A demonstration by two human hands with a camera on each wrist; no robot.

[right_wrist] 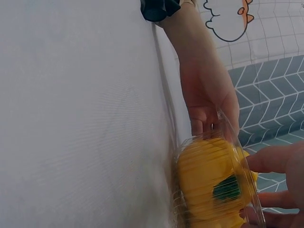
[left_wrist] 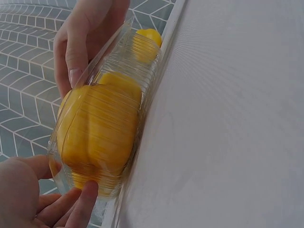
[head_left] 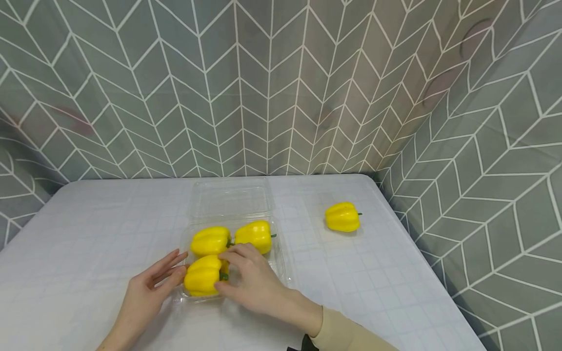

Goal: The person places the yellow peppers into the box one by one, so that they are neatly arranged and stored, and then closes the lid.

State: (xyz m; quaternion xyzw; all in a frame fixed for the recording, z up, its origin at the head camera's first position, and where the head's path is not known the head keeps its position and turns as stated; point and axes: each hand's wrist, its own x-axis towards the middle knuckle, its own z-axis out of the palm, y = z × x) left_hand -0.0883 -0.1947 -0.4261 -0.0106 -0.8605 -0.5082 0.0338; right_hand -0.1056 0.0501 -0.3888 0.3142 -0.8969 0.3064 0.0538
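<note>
– Thin, clear plastic is set around the front bell pepper (head_left: 202, 279); what could go wrong from here?

– The clamshell base (head_left: 274, 265) looks light, so it could be slid or tipped if the pepper were pressed sideways against its wall. The stem (head_left: 224, 276) might be bent by the right thumb, which is placed close beside it. The rear-right bell pepper (head_left: 255, 236) could also be nudged, since the knuckles are held so near.

– How is the right hand (head_left: 254, 282) shaped?

– It is curled about the stem end, parted only as far as the front bell pepper requires, and that pepper appears to be held.

– And the left hand (head_left: 151, 285)?

– Its fingers are kept fairly straight, loosely spread, with tips rested at the base's left side; no firm grip is seen.

– Where is the front bell pepper, then?

– It is laid sideways in the front-left corner of the base, between both hands, its stem pointed towards the right palm. Another bell pepper (head_left: 343, 217) is found well apart, on the counter (head_left: 395, 297).
</note>
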